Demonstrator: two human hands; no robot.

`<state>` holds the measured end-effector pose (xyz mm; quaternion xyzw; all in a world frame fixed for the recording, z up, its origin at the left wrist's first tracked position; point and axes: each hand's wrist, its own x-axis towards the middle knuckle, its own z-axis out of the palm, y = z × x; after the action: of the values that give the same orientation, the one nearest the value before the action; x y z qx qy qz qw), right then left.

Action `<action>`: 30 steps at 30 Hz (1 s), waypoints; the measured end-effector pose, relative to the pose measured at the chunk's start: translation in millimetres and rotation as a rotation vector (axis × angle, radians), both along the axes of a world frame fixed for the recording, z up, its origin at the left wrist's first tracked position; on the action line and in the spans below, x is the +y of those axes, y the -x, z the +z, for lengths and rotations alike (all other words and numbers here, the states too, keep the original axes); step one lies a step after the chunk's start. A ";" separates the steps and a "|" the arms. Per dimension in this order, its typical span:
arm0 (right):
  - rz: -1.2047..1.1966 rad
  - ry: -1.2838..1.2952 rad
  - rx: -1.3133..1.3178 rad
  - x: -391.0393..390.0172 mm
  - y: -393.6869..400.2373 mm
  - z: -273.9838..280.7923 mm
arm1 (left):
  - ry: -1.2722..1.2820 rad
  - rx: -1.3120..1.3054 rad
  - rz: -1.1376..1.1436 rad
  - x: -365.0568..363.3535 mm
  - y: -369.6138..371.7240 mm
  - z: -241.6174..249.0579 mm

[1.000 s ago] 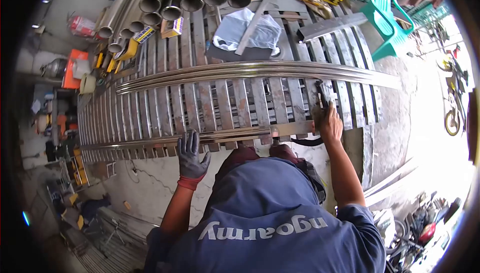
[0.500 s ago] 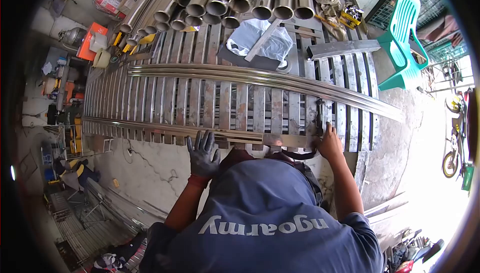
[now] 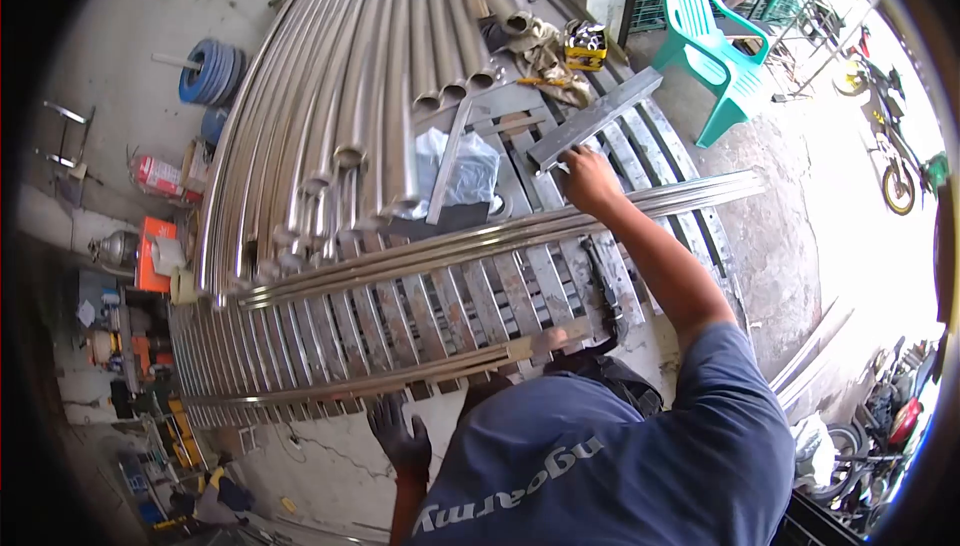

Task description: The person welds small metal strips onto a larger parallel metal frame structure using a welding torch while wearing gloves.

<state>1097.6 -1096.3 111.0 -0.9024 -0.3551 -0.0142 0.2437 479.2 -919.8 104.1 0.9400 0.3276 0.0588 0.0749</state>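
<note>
My right hand [image 3: 590, 182] is bare and reaches across the slatted metal table. Its fingers curl against the near end of a square metal bar [image 3: 600, 118]; anything pinched in them is hidden. A black torch-like tool with a cable [image 3: 606, 291] lies below the right forearm, untouched. My left hand [image 3: 402, 440], in a dark glove, has its fingers spread beside the table's near edge. Close to its fingertips, thin metal lengths [image 3: 460, 361] run along that edge. A bundle of shiny slim tubes [image 3: 500, 233] lies across the middle.
Many long steel pipes [image 3: 350, 96] fill the far left of the table [image 3: 430, 306]. A plastic bag [image 3: 465, 168], crumpled cloth [image 3: 545, 64] and yellow container of metal pieces [image 3: 585, 44] lie beyond. A green chair [image 3: 715, 46] stands right; a fire extinguisher [image 3: 155, 175] is far left.
My right hand has left the black tool and moved forward to the end of the square bar. The view has turned, and my left hand stays spread near the table edge.
</note>
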 end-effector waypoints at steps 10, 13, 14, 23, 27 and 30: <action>-0.064 -0.112 0.151 199.1 -184.8 -73.3 | -0.031 0.469 0.135 -44.0 59.4 -22.7; -0.177 -0.178 0.243 232.6 -203.8 -86.2 | -0.054 0.554 0.130 -29.8 56.4 -1.5; -0.176 -0.155 0.176 242.3 -213.2 -96.4 | -0.060 0.575 0.132 -25.9 56.0 3.8; -0.158 -0.026 -0.018 257.3 -256.7 -136.7 | -0.099 0.700 0.191 -17.8 66.5 29.9; -0.113 -0.010 -0.131 258.0 -258.7 -144.5 | -0.106 0.738 0.199 -18.9 74.4 36.1; -0.133 -0.039 -0.070 258.4 -256.2 -142.6 | -0.111 0.773 0.186 -20.3 81.4 42.7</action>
<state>1353.8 -837.9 -31.7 -0.9180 -0.3022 -0.0689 0.2474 397.8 -940.2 146.8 0.8619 0.4116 -0.2748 -0.1106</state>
